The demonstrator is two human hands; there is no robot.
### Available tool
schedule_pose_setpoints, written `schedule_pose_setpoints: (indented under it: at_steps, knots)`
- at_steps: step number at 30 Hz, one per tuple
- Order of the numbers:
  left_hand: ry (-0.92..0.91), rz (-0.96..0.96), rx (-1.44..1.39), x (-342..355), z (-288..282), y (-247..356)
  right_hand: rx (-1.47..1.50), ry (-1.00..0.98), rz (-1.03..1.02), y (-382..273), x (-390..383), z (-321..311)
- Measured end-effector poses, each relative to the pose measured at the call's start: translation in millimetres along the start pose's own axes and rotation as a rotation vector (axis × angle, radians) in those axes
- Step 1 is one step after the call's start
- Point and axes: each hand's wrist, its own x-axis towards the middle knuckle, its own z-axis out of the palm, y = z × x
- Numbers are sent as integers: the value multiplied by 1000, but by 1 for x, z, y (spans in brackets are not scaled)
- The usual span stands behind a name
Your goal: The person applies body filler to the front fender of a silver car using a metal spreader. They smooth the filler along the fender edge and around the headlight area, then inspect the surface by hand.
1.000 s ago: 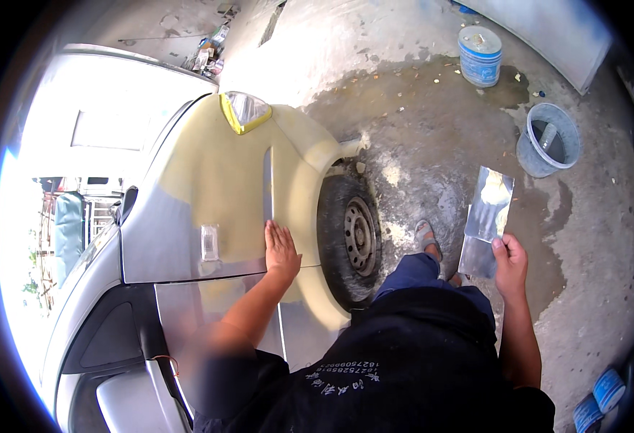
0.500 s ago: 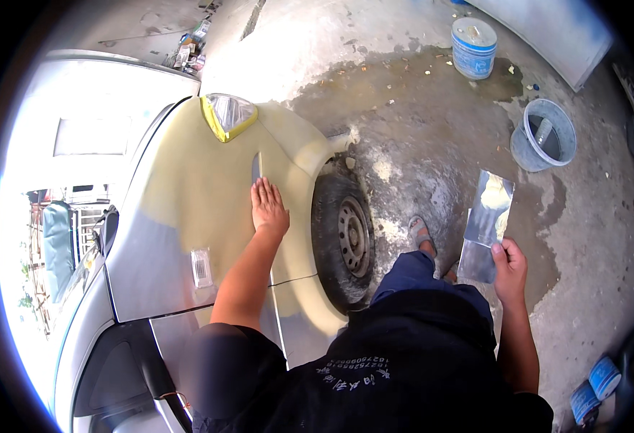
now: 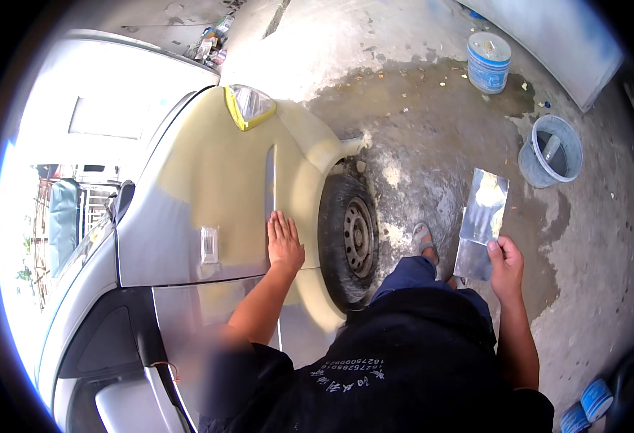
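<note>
Bucket: one grey bucket (image 3: 533, 173) stood uncovered on the concrete floor (image 3: 605, 238), holding a pale cylinder (image 3: 551, 149) that leaned in dark contents, perhaps liquid, though the view into it was poor.
Lidded can: one blue-and-white can (image 3: 488, 76) stood near the bucket, its top covered, so its inside could not be seen.
Corner cans: two blue cans, one (image 3: 596, 400) just beside the other (image 3: 575, 418), sat at the dim lower right; their contents were hidden.
Plate: one silvery plate (image 3: 481, 224), marked by a crosswise edge, was above the floor in the right hand (image 3: 506, 265), with cream-coloured paste (image 3: 491, 192) on its upper part.
Right hand: closed on the plate's lower right edge, thumb on top.
Left hand: the left hand (image 3: 285, 244) lay flat and extended, holding nothing, palm down on the beige-coated car panel (image 3: 223, 173), fingertips at the lower end of a narrow grey strip (image 3: 270, 177).
Car parts: one wheel (image 3: 357, 238), one headlight (image 3: 251, 105) edged with yellow tape (image 3: 236, 115) and one small clear lamp (image 3: 209, 245) showed.
</note>
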Motion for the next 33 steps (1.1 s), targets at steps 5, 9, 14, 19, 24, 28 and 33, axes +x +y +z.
schedule_pose_setpoints:
  at_steps: [5,9,14,19,24,28,33]
  knots:
    - [-27,-15,-29,-42,10,15,15,-10,6,4,-16,-18]
    - [-54,-39,-81,-68,7,26,14,-10,-14,9,-26,-30]
    - [-42,-57,-134,-82,17,32,29,-13,1,9,-35,-39]
    - [43,-66,-126,-70,22,33,31,1,-3,12,-38,-44]
    - [114,-61,-171,-40,18,24,-3,-29,60,17,-37,-46]
    - [150,-69,-179,-19,15,16,18,-10,41,12,-32,-35]
    - [82,-54,-152,-49,27,22,0,-27,14,14,-25,-26]
